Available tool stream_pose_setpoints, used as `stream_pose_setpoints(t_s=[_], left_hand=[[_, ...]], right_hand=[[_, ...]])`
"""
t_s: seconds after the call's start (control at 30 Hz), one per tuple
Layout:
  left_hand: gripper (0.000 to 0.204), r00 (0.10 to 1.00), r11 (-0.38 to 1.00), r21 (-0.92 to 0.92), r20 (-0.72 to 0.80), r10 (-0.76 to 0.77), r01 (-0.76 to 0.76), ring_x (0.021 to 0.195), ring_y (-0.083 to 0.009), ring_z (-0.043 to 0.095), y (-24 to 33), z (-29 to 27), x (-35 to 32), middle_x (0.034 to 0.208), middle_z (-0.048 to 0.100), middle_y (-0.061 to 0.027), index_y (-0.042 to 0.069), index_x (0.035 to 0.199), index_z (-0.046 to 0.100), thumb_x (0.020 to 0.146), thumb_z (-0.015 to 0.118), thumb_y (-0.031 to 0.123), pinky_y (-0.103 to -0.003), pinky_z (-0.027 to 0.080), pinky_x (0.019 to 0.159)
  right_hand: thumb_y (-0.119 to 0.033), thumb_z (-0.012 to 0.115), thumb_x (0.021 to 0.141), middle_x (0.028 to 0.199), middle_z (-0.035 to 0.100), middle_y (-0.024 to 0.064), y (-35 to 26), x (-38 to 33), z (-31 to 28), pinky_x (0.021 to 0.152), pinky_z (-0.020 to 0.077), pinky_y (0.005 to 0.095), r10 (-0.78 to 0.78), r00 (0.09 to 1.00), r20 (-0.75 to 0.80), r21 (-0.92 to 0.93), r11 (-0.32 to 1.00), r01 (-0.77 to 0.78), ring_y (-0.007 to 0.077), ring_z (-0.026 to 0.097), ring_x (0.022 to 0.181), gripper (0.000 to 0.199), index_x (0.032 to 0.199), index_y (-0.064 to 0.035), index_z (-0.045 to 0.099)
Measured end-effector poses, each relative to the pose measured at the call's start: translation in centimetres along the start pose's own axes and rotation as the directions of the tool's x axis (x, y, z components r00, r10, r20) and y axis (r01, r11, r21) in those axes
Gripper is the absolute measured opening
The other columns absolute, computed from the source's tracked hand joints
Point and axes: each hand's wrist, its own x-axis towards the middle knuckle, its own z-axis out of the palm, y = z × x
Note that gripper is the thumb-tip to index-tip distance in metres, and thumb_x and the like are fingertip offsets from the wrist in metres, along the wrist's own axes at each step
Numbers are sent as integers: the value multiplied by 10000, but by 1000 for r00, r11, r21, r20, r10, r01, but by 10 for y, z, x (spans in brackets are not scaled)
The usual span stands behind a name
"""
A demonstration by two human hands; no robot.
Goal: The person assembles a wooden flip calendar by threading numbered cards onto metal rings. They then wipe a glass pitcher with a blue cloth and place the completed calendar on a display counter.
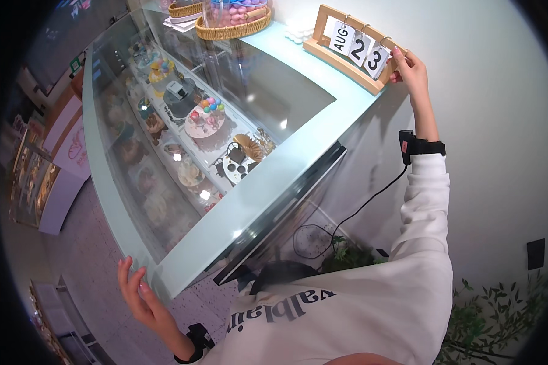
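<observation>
Clearly, at two o'clock, the right grip [410, 68] is half-curled around the pale wooden calendar stand's [341, 66] end. At eight, the left grip [141, 298] hangs unclenched beside the pale-blue, glass-topped desk [243, 207].

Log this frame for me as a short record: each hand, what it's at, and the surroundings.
Right hand: fingers at the right end of the calendar; exact grip unclear
Left hand: open, fingers extended, beside the display case's near left corner; contact unclear
Calendar: wooden frame, cards hanging from rings, standing on the case top
Display case: pale blue edging, glass top
Inside case: decorated cakes
Far end of case: wicker basket
Lower right: leafy plant
</observation>
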Motion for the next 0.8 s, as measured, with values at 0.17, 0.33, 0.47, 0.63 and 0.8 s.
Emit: stream_pose_setpoints(t_s=[0.17,0.33,0.47,0.63,0.8], left_hand=[[237,1000,1000,10,13,5,-5,1327,-345,415,-1,2,1,1308,544,-158,-4,1025,612,954,400,76,-447,333,1070],[233,1000,1000,-11,5,-1,1,1321,-346,422,0,6,0,1302,550,-161,-7,1023,613,952,406,71,-457,328,1075],[232,1000,1000,-1,3,6,-6,1312,-344,433,-2,3,-2,1299,552,-161,-10,1026,613,949,407,67,-456,328,1076],[210,999,999,-16,16,-52,52,1298,-343,447,1,-1,-4,1282,565,-149,12,1019,616,920,438,63,-464,330,1073],[192,1000,1000,2,21,-11,11,1277,-353,464,5,-7,-4,1246,584,-141,31,1005,620,861,495,53,-483,334,1066]], right_hand=[[-410,634,907,740,678,59,-2,1,2,459,504,243,-6,1000,4,-6,1000,6,95,570,474,426,978,8,665],[-402,639,905,732,673,73,3,5,-1,452,507,247,-28,1000,6,-23,999,28,103,578,472,421,938,18,656],[-430,642,895,704,659,74,2,4,0,429,487,247,-30,1000,8,-51,998,31,109,579,462,451,916,21,654],[-461,657,871,723,647,57,-13,-1,-2,500,472,260,-139,988,-70,-371,923,104,126,582,541,433,925,-33,683],[-384,636,887,816,666,33,-58,-1,5,681,486,296,-541,817,-198,-526,762,377,172,580,734,294,926,-107,726]])
